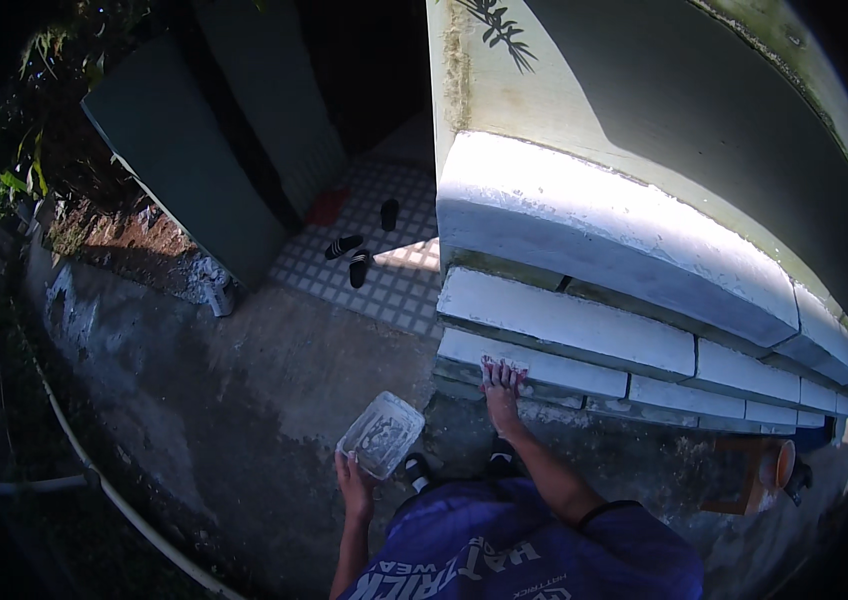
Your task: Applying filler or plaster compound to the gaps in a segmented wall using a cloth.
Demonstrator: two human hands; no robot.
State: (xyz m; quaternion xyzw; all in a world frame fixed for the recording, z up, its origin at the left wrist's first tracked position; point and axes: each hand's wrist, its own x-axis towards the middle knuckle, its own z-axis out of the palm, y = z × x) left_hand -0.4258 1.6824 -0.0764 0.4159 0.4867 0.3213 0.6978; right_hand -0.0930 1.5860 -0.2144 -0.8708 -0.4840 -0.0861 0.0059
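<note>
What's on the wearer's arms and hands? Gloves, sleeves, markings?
Left hand and right hand: no gloves. Forearms bare, no watch visible. Shirt: short-sleeved, purple-blue, white lettering, dark trim on the right sleeve.

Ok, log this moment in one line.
Left grip: holding white-smeared tray | Right grip: at white block, contents unclear | Slippers: on tiled floor

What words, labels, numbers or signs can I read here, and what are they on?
Large white lettering on the purple shirt: partly legible, but I won't copy it out.
Smaller pale print beside it: too small to read surely.
Pale tray in the left hand: no writing visible.
</note>
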